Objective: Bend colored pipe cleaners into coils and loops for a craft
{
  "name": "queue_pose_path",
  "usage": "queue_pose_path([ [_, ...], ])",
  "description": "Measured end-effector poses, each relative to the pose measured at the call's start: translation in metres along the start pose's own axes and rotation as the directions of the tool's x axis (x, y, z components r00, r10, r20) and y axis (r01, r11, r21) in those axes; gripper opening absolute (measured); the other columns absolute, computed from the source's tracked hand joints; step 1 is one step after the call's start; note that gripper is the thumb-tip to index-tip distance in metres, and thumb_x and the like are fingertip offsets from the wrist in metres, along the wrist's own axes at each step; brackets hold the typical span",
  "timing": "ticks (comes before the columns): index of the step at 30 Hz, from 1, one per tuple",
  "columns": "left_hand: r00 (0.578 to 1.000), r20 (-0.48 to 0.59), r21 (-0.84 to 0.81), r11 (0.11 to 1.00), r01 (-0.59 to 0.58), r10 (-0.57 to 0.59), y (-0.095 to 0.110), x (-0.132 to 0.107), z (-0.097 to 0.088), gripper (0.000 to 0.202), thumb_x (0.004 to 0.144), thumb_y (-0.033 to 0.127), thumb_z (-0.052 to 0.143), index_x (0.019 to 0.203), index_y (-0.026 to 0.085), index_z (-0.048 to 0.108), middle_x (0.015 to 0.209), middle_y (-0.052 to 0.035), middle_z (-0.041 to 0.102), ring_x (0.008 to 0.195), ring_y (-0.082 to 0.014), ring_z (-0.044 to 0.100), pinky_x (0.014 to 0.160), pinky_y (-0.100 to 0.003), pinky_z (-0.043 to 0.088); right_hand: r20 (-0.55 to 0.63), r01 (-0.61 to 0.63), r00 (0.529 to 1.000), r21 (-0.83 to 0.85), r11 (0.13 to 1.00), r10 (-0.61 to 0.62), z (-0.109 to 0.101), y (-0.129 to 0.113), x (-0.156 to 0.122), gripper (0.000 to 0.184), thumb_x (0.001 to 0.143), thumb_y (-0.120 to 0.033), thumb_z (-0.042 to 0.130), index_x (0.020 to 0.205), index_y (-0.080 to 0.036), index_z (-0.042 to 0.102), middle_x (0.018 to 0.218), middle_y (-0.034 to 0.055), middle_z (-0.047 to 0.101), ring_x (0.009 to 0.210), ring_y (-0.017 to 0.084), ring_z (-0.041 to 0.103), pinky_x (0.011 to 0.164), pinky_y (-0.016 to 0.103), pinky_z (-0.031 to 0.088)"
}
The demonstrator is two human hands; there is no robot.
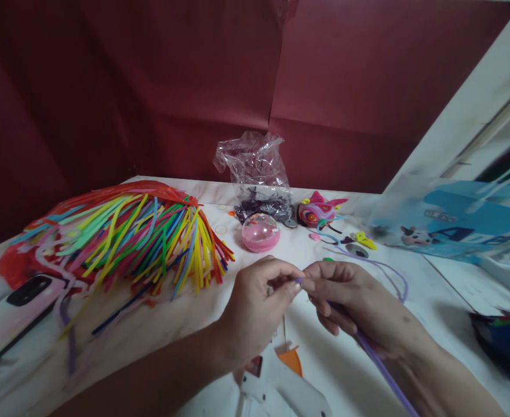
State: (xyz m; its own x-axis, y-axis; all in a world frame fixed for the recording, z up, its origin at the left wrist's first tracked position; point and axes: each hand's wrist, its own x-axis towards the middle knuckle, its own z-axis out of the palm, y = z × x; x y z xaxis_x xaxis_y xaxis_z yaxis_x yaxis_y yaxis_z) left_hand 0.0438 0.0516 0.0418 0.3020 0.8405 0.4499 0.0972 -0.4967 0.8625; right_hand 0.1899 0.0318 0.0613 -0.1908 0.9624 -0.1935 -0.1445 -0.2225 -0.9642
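A purple pipe cleaner (388, 373) runs from the lower right up through my right hand (357, 295), whose fingers are closed around it. Its tip shows between both hands, where the thumb and forefinger of my left hand (255, 307) pinch it. Fingertips of the two hands meet there. Below them lies a white glue gun (287, 385) with an orange trigger (292, 362), partly covered by my left hand and forearm. Just beyond my hands sits a round ball (260, 233), clear on top and pink at the bottom.
At left lies a large bundle of coloured pipe cleaners (150, 237) and a phone (20, 313). Behind the ball stands a clear plastic bag (257, 162). A pink pipe-cleaner figure (318, 211), a loose purple pipe cleaner (385, 264) and a blue printed bag (463, 220) are at right.
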Motion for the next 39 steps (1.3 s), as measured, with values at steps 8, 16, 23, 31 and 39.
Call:
queue_pose_path([
  [8,0.933,0.302,0.589,0.731,-0.344,0.196,-0.007,0.006,-0.013,0.017,0.078,0.008,0.045,0.075,0.014,0.06,0.069,-0.0034,0.061,0.067,-0.0147,0.056,0.062,-0.026,0.042,-0.105,-0.002,0.994,-0.376,0.927,-0.04,0.001,0.005,0.008,0.021,0.067,-0.03,0.068,0.057,-0.015,0.057,0.034,-0.0069,0.046,0.025,0.004,0.035,0.027,0.014,0.024],
  [16,0.978,0.146,0.396,0.897,-0.196,0.15,-0.001,0.006,-0.013,0.016,0.072,0.006,0.053,0.066,0.016,0.064,0.067,-0.0004,0.057,0.064,-0.0112,0.054,0.056,-0.021,0.04,-0.01,-0.034,0.999,-0.277,0.96,0.032,-0.004,0.002,0.006,0.018,0.065,-0.03,0.071,0.066,-0.014,0.063,0.036,-0.0061,0.049,0.027,0.003,0.037,0.027,0.013,0.021],
  [23,0.999,0.039,0.001,1.0,-0.012,0.012,0.007,0.007,-0.01,0.01,0.064,0.005,0.063,0.06,0.014,0.064,0.061,0.0016,0.055,0.058,-0.0092,0.052,0.055,-0.02,0.04,0.11,-0.039,0.993,-0.04,0.998,0.044,-0.004,-0.002,0.003,0.021,0.064,-0.031,0.072,0.062,-0.012,0.063,0.036,-0.0048,0.052,0.023,0.0,0.027,0.029,0.015,0.03],
  [31,0.985,0.03,-0.343,0.924,0.169,-0.169,0.012,0.003,-0.005,0.005,0.062,0.009,0.065,0.058,0.014,0.064,0.06,0.0013,0.054,0.057,-0.0085,0.05,0.053,-0.02,0.039,0.15,-0.036,0.988,0.054,0.998,0.027,-0.002,-0.003,-0.004,0.018,0.064,-0.028,0.072,0.062,-0.012,0.064,0.036,-0.0038,0.054,0.023,-0.001,0.028,0.029,0.013,0.03],
  [39,1.0,-0.015,-0.188,0.982,-0.003,0.001,0.013,0.004,-0.01,0.008,0.066,0.007,0.063,0.062,0.015,0.064,0.064,0.0008,0.055,0.062,-0.0098,0.052,0.058,-0.021,0.041,0.143,-0.049,0.989,0.1,0.994,0.034,0.001,-0.004,-0.006,0.017,0.067,-0.028,0.071,0.066,-0.012,0.065,0.037,-0.0045,0.053,0.023,-0.001,0.026,0.029,0.013,0.034],
])
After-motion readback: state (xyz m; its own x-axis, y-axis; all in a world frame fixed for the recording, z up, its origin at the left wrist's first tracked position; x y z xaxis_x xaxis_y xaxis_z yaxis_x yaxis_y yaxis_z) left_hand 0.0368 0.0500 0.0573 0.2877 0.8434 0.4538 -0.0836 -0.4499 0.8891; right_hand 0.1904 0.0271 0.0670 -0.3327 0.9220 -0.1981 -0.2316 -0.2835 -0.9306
